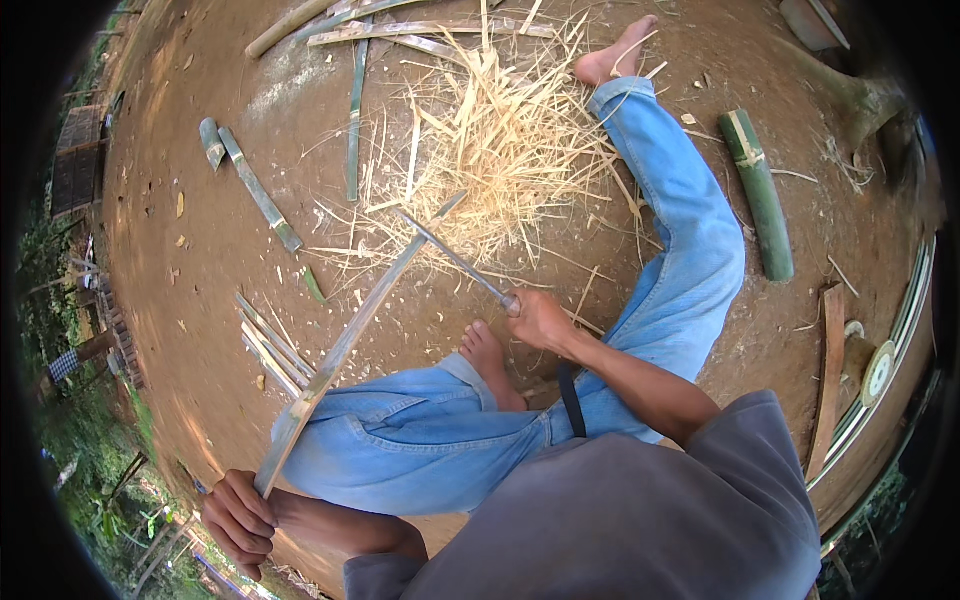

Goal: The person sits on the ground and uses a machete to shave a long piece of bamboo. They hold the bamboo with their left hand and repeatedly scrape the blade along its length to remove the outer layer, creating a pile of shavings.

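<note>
My left hand (240, 520), at the lower left, is closed round the near end of a long split bamboo strip (345, 345). The strip slants up and away across my bent left knee. In my right hand (545, 322) is the handle of a knife (462, 262) with a narrow dark blade. The blade points up and left and crosses the strip near its far end. Just beyond that crossing lies a large heap of pale bamboo shavings (510, 150). Whether the edge bites into the strip is too small to tell.
A thick green bamboo section (758, 200) lies at the right. Thinner bamboo pieces (262, 192) rest at the left, with cut strips (270, 345) beside my left knee. Long split pieces (430, 32) lie beyond the heap. A wooden plank (828, 380) is at the far right.
</note>
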{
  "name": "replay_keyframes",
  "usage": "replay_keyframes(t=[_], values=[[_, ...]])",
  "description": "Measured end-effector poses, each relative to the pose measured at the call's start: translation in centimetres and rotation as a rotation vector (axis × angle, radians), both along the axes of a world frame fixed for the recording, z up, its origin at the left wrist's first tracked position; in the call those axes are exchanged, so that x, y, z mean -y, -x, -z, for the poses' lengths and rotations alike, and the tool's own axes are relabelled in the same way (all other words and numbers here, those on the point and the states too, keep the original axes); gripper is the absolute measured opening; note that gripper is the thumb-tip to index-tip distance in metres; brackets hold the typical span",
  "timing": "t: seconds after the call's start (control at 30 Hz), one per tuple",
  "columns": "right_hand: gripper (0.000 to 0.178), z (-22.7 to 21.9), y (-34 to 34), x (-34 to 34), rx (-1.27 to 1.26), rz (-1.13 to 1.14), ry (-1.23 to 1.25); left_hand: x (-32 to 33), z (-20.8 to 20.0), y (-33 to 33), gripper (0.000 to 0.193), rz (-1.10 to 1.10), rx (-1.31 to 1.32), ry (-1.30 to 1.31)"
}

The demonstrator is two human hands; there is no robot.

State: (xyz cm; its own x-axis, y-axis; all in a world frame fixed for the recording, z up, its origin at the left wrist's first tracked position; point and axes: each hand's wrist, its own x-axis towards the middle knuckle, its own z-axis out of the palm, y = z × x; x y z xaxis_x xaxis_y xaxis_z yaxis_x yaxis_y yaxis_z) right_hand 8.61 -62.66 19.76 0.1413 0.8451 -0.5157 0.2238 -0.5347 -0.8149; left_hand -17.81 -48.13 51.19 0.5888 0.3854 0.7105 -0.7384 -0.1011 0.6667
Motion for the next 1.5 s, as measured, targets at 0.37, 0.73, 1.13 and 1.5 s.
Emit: replay_keyframes(t=[0.37, 0.73, 1.13, 1.5], values=[[0.021, 4.3, 0.3, -1.4, 0.089, 0.047, 0.037, 0.0, 0.0, 0.7, 0.04, -0.034, 0.013, 0.03], [0.032, 11.3, -2.0, -3.2, 0.115, 0.169, 0.24, -0.2, 0.2, 2.1, 0.04, -0.1, 0.028, 0.16], [0.022, 1.9, 1.9, -2.1, 0.093, -0.052, -0.112, 1.2, -0.2, 3.0, 0.045, -0.417, -0.043, 0.229], [0.026, 12.5, -1.2, -3.0, 0.05, 0.21, 0.261, 0.5, -0.1, 3.3, 0.042, -0.454, -0.011, 0.286]])
